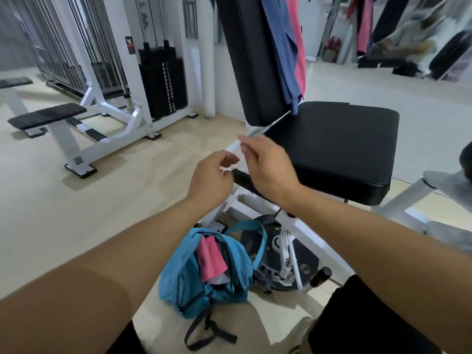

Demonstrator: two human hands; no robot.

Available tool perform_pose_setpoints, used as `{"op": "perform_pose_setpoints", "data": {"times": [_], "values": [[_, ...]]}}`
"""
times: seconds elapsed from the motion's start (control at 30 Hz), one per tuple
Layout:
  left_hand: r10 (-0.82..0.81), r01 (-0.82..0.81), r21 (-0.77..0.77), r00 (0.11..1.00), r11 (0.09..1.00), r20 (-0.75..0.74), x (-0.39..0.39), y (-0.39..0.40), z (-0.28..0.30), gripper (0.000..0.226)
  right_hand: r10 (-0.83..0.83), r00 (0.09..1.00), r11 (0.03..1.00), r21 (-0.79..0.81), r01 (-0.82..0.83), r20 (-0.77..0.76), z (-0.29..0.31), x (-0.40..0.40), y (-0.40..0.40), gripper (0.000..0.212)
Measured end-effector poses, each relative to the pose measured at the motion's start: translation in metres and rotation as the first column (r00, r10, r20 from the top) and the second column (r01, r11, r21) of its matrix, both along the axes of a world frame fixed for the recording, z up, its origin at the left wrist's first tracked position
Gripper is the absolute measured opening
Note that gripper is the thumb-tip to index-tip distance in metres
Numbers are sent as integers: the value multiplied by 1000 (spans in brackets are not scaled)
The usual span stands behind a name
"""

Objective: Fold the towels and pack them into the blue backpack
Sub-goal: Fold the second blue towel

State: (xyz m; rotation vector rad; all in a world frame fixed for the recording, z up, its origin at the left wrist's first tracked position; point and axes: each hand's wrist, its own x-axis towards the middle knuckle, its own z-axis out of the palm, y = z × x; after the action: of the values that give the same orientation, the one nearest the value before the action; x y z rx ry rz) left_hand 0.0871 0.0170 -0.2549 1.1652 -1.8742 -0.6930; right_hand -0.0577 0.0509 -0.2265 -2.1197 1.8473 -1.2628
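both hands up in front of the bench, and the picture is smeared up there. the left hand (212, 178) has its fingers curled in, pinched perhaps on a small white scrap, too blurred to name. the right hand (268, 167) is loosely open, fingers spread, gripping nothing i can see, just beside the left. down on the floor sits the blue backpack (194, 282), mouth open, a pink towel (212, 256) poking out of it with something white under it, half hidden. on the upright backrest (245, 60) hang a blue towel (279, 47) and another pink towel (297, 42), tops cut off by the frame. black seat pad (332, 146) bare. a sticker on the weight machine (158, 85) behind is unreadable.
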Motion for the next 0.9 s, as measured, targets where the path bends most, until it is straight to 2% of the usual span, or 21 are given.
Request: {"op": "perform_pose_setpoints", "data": {"times": [0.13,0.23,0.47,0.6,0.73,0.9], "values": [[-60,61,-17,998,998,32,-37,-11,40,40,-146,985,988,53,142,91,16,-40,-28,36],[-115,125,-74,985,989,132,-65,-26,61,45,-203,972,976,109,191,117,23,-70,-51,39],[-196,216,-28,927,976,319,-123,-71,65,59,-307,947,939,188,287,92,52,-122,-119,43],[-214,214,39,913,976,347,-152,-96,50,62,-330,928,929,232,287,173,66,-146,-164,44],[-202,198,46,924,979,325,-175,-118,33,73,-351,850,930,249,269,392,73,-163,-216,53],[-217,215,38,936,976,279,-188,-126,18,86,-356,853,934,176,311,382,71,-185,-257,67]]}}
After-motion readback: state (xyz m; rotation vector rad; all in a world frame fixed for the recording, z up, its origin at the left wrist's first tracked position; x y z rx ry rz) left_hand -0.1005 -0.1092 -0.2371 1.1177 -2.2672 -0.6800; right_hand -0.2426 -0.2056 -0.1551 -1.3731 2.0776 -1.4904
